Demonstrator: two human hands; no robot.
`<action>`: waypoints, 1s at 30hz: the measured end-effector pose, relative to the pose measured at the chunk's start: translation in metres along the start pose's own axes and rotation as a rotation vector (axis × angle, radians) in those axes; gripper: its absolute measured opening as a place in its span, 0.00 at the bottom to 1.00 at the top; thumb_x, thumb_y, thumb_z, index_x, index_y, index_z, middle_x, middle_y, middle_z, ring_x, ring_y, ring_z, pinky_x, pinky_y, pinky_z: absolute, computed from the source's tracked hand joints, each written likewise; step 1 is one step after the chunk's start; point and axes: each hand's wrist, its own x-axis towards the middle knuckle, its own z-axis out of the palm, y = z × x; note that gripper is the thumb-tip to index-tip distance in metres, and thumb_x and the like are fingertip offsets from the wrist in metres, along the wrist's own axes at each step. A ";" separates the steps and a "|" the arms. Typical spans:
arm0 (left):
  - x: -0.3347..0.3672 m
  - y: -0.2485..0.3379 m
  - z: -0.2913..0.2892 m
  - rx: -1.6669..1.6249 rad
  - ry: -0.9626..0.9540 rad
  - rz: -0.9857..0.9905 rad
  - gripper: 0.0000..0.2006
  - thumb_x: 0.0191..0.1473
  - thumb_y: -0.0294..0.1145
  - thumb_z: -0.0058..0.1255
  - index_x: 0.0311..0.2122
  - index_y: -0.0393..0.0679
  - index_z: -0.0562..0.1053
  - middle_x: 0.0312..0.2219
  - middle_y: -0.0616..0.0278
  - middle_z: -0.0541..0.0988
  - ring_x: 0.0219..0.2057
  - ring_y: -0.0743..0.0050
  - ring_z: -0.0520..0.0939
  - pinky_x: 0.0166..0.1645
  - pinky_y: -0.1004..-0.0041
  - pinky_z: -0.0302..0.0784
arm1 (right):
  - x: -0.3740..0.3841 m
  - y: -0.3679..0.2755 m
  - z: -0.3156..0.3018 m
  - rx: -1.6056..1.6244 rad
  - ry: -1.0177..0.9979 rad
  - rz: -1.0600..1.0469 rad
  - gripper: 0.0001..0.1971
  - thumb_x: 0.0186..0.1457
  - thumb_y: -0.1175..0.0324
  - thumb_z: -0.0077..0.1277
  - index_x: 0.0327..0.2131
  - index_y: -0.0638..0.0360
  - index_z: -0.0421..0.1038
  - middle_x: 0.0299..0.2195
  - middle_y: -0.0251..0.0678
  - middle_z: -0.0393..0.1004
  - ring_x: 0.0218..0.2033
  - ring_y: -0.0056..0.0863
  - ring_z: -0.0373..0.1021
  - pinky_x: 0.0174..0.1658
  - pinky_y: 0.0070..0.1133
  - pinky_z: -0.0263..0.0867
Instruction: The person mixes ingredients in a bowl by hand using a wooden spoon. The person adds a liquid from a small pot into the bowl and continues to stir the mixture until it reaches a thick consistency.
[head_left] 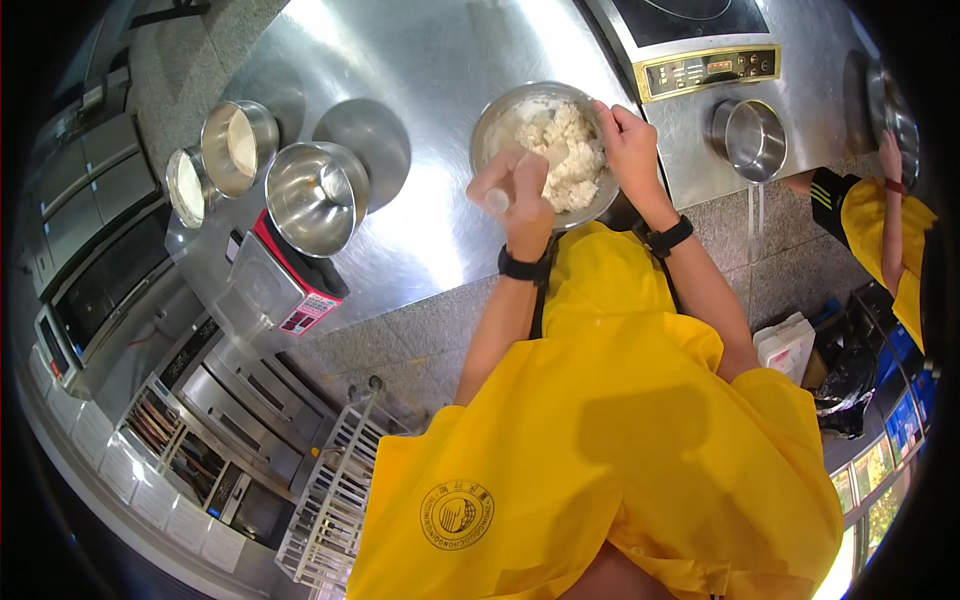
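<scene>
A metal mixing bowl (480,137) stands at the near edge of the steel table, in front of my yellow apron. Clumpy, pale dough (572,150) lies in it, with dry white flour toward the far side. My left hand (518,190) is closed around an upright tool with a pale, round-ended handle (497,201), over the bowl's near left part. The tool's lower end is blurred and partly hidden by the hand, so its kind cannot be told. My right hand (630,150) grips the bowl's right rim, thumb and fingers closed on it.
Left on the table are a steel bowl (315,200), a bowl of pale flour (215,150), a container of white powder (187,188) and a red-and-black box (300,270). An induction cooker (710,70) and saucepan (755,145) are right. Another person (880,225) works far right. A white rack (335,480) stands behind.
</scene>
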 end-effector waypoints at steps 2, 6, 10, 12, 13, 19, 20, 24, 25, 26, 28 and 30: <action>-0.014 0.009 -0.010 0.087 -0.053 -0.003 0.10 0.49 0.19 0.45 0.18 0.30 0.69 0.16 0.59 0.73 0.19 0.77 0.71 0.26 0.75 0.67 | -0.001 0.002 -0.002 -0.051 -0.023 -0.014 0.24 0.63 0.58 0.52 0.19 0.69 0.64 0.13 0.50 0.59 0.14 0.33 0.49 0.20 0.28 0.55; -0.029 0.034 -0.023 0.222 -0.300 0.130 0.08 0.48 0.21 0.48 0.21 0.29 0.73 0.19 0.58 0.78 0.20 0.75 0.74 0.27 0.75 0.70 | -0.003 0.011 0.001 -0.058 0.006 0.012 0.26 0.62 0.55 0.53 0.18 0.68 0.63 0.12 0.49 0.57 0.14 0.31 0.49 0.20 0.28 0.55; -0.028 0.049 -0.038 0.204 -0.247 0.102 0.08 0.45 0.18 0.51 0.17 0.34 0.68 0.17 0.54 0.76 0.16 0.63 0.75 0.24 0.74 0.69 | -0.007 0.010 -0.003 -0.055 -0.016 0.054 0.26 0.61 0.55 0.54 0.17 0.67 0.64 0.12 0.48 0.57 0.14 0.32 0.49 0.20 0.28 0.54; -0.028 0.046 -0.048 0.228 -0.249 0.126 0.09 0.45 0.19 0.51 0.17 0.35 0.68 0.18 0.53 0.77 0.18 0.63 0.77 0.25 0.73 0.71 | -0.005 0.005 0.000 -0.051 -0.019 -0.011 0.25 0.61 0.56 0.54 0.18 0.67 0.64 0.12 0.48 0.58 0.14 0.34 0.50 0.20 0.28 0.55; -0.026 0.043 -0.050 0.265 -0.160 0.238 0.09 0.46 0.19 0.52 0.17 0.35 0.69 0.18 0.52 0.78 0.19 0.63 0.78 0.26 0.73 0.72 | -0.004 0.003 0.001 -0.049 -0.020 -0.074 0.25 0.61 0.57 0.54 0.18 0.67 0.64 0.12 0.48 0.58 0.13 0.36 0.50 0.19 0.28 0.55; 0.000 0.038 -0.059 0.223 0.151 0.262 0.14 0.50 0.18 0.45 0.16 0.40 0.61 0.13 0.63 0.67 0.14 0.79 0.65 0.20 0.74 0.62 | -0.005 0.000 -0.002 -0.095 -0.038 -0.102 0.22 0.61 0.59 0.53 0.20 0.67 0.66 0.14 0.50 0.61 0.13 0.41 0.55 0.20 0.29 0.56; 0.005 0.032 -0.055 0.063 0.179 0.221 0.14 0.51 0.17 0.44 0.16 0.40 0.61 0.13 0.63 0.67 0.14 0.81 0.63 0.19 0.77 0.57 | -0.007 -0.008 -0.002 -0.094 -0.043 -0.103 0.22 0.61 0.59 0.53 0.20 0.67 0.66 0.14 0.50 0.61 0.13 0.41 0.55 0.20 0.29 0.56; 0.031 0.010 -0.032 0.226 0.186 0.362 0.16 0.55 0.21 0.50 0.18 0.41 0.62 0.13 0.66 0.66 0.15 0.84 0.62 0.20 0.79 0.55 | -0.015 -0.017 0.005 0.000 -0.101 -0.093 0.19 0.62 0.62 0.51 0.22 0.67 0.66 0.17 0.51 0.64 0.16 0.44 0.59 0.21 0.30 0.58; 0.038 0.007 -0.030 0.253 0.186 0.328 0.16 0.55 0.21 0.50 0.18 0.41 0.62 0.13 0.66 0.66 0.15 0.84 0.63 0.20 0.79 0.56 | -0.015 -0.019 0.007 0.004 -0.094 -0.096 0.19 0.62 0.62 0.51 0.22 0.67 0.66 0.16 0.51 0.63 0.15 0.44 0.58 0.21 0.30 0.57; 0.043 0.005 -0.028 0.279 0.186 0.293 0.16 0.55 0.21 0.49 0.18 0.41 0.62 0.14 0.66 0.66 0.15 0.83 0.64 0.20 0.79 0.56 | -0.015 -0.020 0.007 0.008 -0.086 -0.099 0.19 0.62 0.62 0.51 0.21 0.66 0.66 0.16 0.51 0.63 0.15 0.44 0.58 0.20 0.30 0.57; 0.052 0.001 -0.019 0.196 0.225 0.264 0.16 0.56 0.21 0.49 0.18 0.42 0.61 0.13 0.67 0.65 0.15 0.83 0.64 0.20 0.78 0.57 | -0.017 -0.019 0.006 0.015 -0.067 -0.070 0.20 0.62 0.62 0.51 0.21 0.66 0.66 0.16 0.51 0.62 0.14 0.44 0.57 0.20 0.30 0.56; 0.055 0.002 -0.012 0.110 0.264 0.241 0.17 0.56 0.22 0.49 0.17 0.42 0.61 0.13 0.68 0.64 0.15 0.83 0.64 0.20 0.78 0.57 | -0.016 -0.017 0.008 0.025 -0.045 -0.048 0.20 0.63 0.62 0.51 0.21 0.67 0.65 0.15 0.51 0.62 0.14 0.44 0.57 0.20 0.30 0.56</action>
